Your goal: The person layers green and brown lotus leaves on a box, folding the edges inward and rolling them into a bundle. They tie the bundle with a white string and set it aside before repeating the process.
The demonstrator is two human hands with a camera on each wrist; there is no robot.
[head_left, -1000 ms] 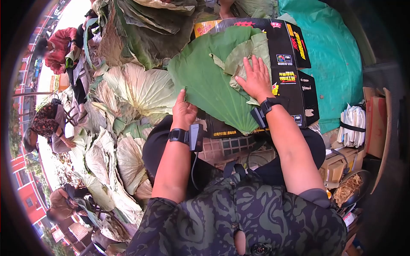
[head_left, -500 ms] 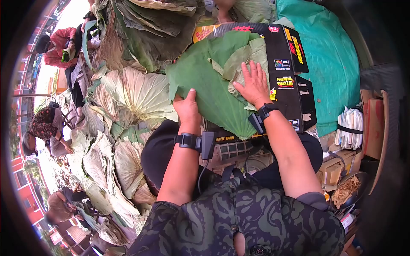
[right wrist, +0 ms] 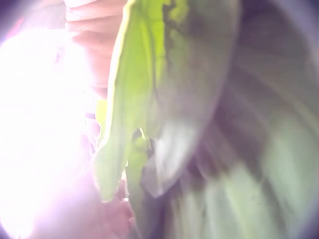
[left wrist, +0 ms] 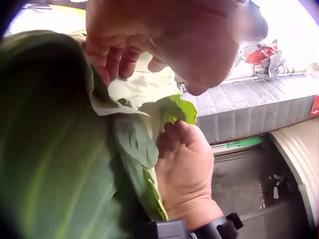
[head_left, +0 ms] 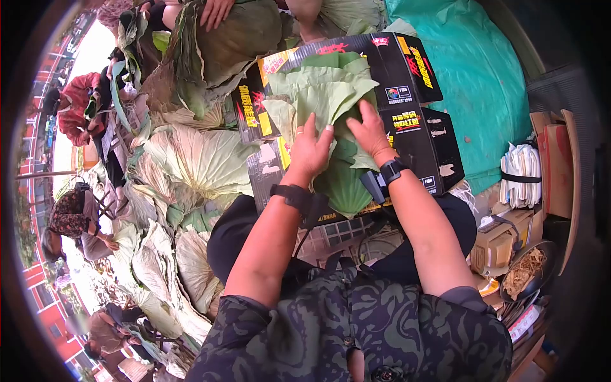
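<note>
A green lotus leaf (head_left: 351, 190) lies on a flattened black carton in the head view, its pale underside folded over in loose, ruffled layers. My left hand (head_left: 310, 151) rests on the left part of the fold, fingers extended and thumb apart. In the left wrist view, its fingers (left wrist: 113, 62) lean against the pale leaf. My right hand (head_left: 370, 132) is at the fold's right side. The left wrist view shows its bent fingers at a bright green leaf edge (left wrist: 185, 110). Leaf fills much of the blurred, overexposed right wrist view.
The printed black carton (head_left: 417, 149) lies over my lap. Dried lotus leaves (head_left: 191, 162) pile up on the left. A green tarp (head_left: 468, 83) spreads at right, near bundled papers (head_left: 522, 175) and a basin (head_left: 527, 270). Another person's hand (head_left: 216, 13) is at the top; several people sit at left.
My left hand has moved right and inward from the leaf's left edge, and the leaf's left side is now folded over, pale side up. My right hand has lifted from its flat press.
</note>
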